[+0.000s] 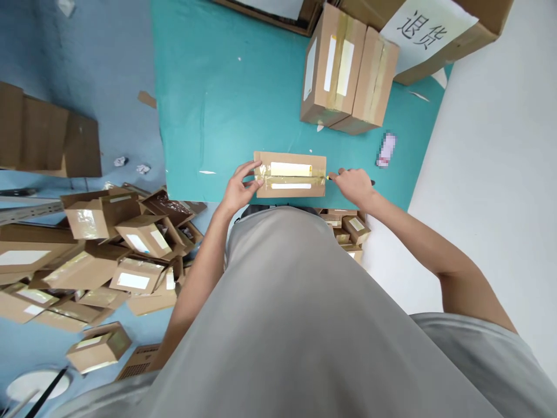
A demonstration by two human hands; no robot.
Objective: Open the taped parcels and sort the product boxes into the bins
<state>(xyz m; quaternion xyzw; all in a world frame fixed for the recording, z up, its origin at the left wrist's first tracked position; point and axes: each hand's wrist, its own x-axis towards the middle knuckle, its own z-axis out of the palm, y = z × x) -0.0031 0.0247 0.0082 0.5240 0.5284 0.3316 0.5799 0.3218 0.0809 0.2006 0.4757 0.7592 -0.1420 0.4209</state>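
While our left hand [242,186] lies spread, bracing the box [290,174], our right hand [353,184], clenched round the tool [331,177], should press lightly.

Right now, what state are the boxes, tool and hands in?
Labelled cardboard box: closed, tape along its seam.
Slim tool: held, tip by that box.
Left hand: open, on that box.
Right hand: closed around the tool.
Taped box pair: closed, side by side.
Signed box: open or shut unclear.
Floor boxes: heaped, some open.

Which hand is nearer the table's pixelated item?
Right: the right hand is below-left of the pixelated item in view; the left hand is farther left, on the carton.
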